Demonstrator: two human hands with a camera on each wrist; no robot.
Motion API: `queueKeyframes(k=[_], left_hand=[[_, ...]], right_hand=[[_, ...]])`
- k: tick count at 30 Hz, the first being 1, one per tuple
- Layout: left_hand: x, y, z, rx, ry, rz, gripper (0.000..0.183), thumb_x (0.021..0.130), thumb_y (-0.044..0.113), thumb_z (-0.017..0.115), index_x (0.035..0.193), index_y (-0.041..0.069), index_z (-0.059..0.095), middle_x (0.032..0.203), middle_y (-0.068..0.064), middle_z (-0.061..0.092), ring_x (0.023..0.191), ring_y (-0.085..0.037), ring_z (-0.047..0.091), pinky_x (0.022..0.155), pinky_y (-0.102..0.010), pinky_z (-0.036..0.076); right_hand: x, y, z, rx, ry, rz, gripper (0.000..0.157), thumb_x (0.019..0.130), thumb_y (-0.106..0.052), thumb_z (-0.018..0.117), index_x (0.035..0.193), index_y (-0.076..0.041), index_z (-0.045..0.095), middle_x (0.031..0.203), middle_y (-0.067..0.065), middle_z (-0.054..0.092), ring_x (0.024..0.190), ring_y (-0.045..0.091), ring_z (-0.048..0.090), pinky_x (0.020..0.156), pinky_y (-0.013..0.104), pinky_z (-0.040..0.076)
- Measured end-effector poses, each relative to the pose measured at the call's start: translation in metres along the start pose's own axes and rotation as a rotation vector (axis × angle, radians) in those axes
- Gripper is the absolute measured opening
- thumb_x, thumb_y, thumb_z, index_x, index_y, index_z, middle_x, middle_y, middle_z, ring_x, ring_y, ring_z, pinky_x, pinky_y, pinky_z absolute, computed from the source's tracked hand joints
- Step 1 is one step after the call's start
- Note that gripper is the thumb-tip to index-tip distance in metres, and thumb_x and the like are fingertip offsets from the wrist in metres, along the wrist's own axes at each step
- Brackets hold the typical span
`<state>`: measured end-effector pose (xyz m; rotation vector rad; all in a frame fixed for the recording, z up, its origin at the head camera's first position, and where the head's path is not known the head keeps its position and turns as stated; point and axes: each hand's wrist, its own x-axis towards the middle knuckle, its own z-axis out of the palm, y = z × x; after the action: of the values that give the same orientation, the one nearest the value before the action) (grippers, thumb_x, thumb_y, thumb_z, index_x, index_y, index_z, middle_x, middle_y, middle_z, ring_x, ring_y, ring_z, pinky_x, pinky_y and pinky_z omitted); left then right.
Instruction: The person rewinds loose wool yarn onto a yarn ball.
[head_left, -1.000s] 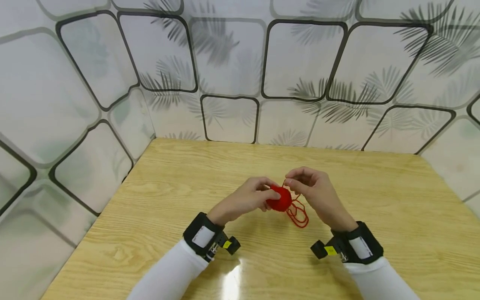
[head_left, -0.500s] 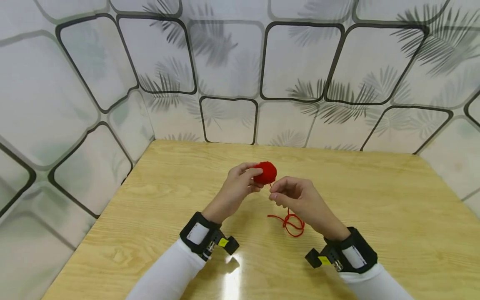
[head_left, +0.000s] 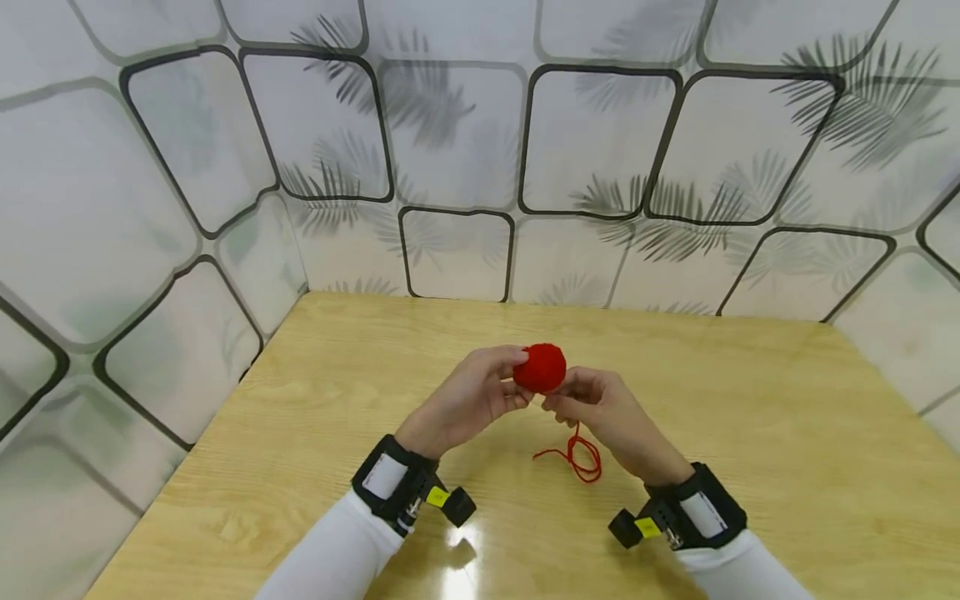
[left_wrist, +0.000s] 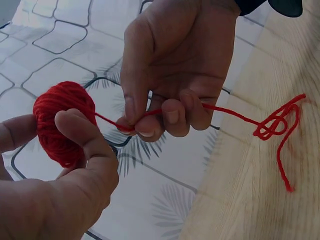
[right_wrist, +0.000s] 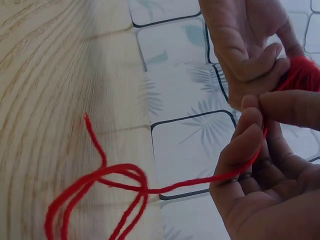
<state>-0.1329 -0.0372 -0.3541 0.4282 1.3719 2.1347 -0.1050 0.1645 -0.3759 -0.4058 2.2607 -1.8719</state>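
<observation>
Two hands (head_left: 468, 396) (head_left: 615, 421), one yarn ball (head_left: 540, 368), two wristbands (head_left: 393, 483) (head_left: 701, 508)

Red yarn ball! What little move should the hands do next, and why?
Probably the right hand should carry the pinched strand once round the red ball. The left hand holds the ball between thumb and fingers, the strand runs from it to the right thumb and finger, and a loose, looped tail trails beyond, seemingly left to wind.

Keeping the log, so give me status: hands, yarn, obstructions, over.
Left hand holds red yarn ball. Right hand pinches its strand. Loose loops trail from right hand. Nothing visibly blocking.
</observation>
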Motion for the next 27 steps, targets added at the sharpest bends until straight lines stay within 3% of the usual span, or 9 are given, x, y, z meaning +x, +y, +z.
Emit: queueKeyframes(k=[4, 8, 13, 18, 23, 27], left_hand=[[-0.005, 0.002, 0.003, 0.088, -0.102, -0.018, 0.040, 0.090, 0.024, 0.052, 0.119, -0.004, 0.049, 0.111, -0.012, 0.052, 0.074, -0.017, 0.051, 0.072, -0.028, 0.043], [-0.009, 0.003, 0.007, 0.226, -0.121, -0.032, 0.038, 0.089, 0.023, 0.054, 0.117, -0.002, 0.051, 0.111, -0.013, 0.054, 0.075, -0.019, 0.052, 0.070, -0.028, 0.044], [-0.011, -0.001, 0.011, 0.486, -0.026, 0.008, 0.032, 0.089, 0.025, 0.056, 0.113, 0.004, 0.055, 0.105, -0.011, 0.059, 0.078, -0.023, 0.057, 0.069, -0.031, 0.048], [-0.012, -0.008, 0.013, 0.669, 0.107, 0.098, 0.031, 0.089, 0.029, 0.057, 0.111, 0.008, 0.055, 0.102, -0.006, 0.058, 0.084, -0.023, 0.058, 0.070, -0.034, 0.050], [-0.010, -0.012, 0.012, 0.624, 0.255, 0.187, 0.035, 0.089, 0.032, 0.057, 0.116, 0.008, 0.053, 0.103, -0.007, 0.057, 0.085, -0.025, 0.058, 0.071, -0.034, 0.050], [-0.006, -0.007, 0.009, 0.372, 0.296, 0.213, 0.038, 0.090, 0.029, 0.057, 0.118, 0.003, 0.052, 0.105, -0.012, 0.058, 0.084, -0.025, 0.058, 0.076, -0.033, 0.049]], right_hand=[[0.002, 0.001, -0.005, 0.020, 0.028, 0.001, 0.031, 0.086, -0.017, 0.062, 0.111, 0.002, 0.055, 0.100, 0.016, 0.060, 0.086, 0.028, 0.054, 0.078, 0.041, 0.046], [0.002, -0.004, -0.013, -0.003, 0.062, -0.016, 0.030, 0.087, -0.020, 0.061, 0.109, 0.000, 0.056, 0.101, 0.016, 0.060, 0.085, 0.027, 0.056, 0.077, 0.041, 0.047], [-0.004, -0.020, -0.013, -0.101, 0.123, -0.123, 0.030, 0.085, -0.026, 0.064, 0.104, -0.003, 0.059, 0.096, 0.014, 0.061, 0.080, 0.026, 0.057, 0.071, 0.037, 0.049], [-0.016, -0.032, 0.004, -0.275, 0.144, -0.266, 0.020, 0.085, -0.029, 0.064, 0.097, -0.013, 0.062, 0.090, 0.002, 0.064, 0.073, 0.021, 0.059, 0.061, 0.033, 0.049], [-0.025, -0.034, 0.023, -0.325, 0.117, -0.319, 0.014, 0.086, -0.029, 0.063, 0.093, -0.018, 0.062, 0.087, -0.002, 0.063, 0.070, 0.017, 0.057, 0.060, 0.031, 0.047], [-0.028, -0.034, 0.030, -0.253, 0.060, -0.316, 0.014, 0.086, -0.027, 0.063, 0.094, -0.016, 0.061, 0.086, 0.002, 0.062, 0.071, 0.019, 0.057, 0.064, 0.033, 0.049]])
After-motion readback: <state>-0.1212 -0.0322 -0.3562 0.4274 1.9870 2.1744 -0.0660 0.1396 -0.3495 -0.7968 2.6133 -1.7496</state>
